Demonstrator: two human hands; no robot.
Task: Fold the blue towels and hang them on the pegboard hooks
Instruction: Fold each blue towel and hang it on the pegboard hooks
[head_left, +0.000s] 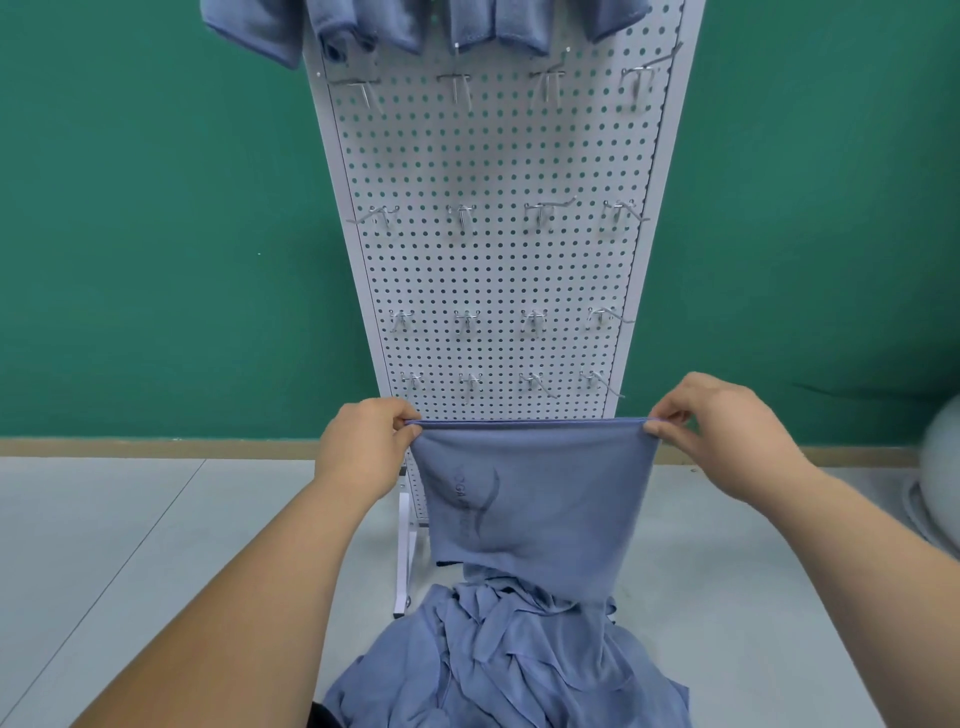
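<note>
Green wall (156, 208) behind the pegboard (498, 260), and the job is well short of finished.
Several folded towels (467, 21) already hang along the top row; the hooks (462, 215) below are bare, and a heap of towels (509, 660) waits on the floor (130, 545). My left hand (363, 447) and right hand (722, 431) each pinch a top corner of one doubled towel (535, 493), which is stretched taut between them before the pegboard's foot.

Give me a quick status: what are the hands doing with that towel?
The left hand and right hand each pinch a top corner of the blue towel, held taut. Below it, towel pile. Bare pegboard hooks ahead, path clear.
</note>
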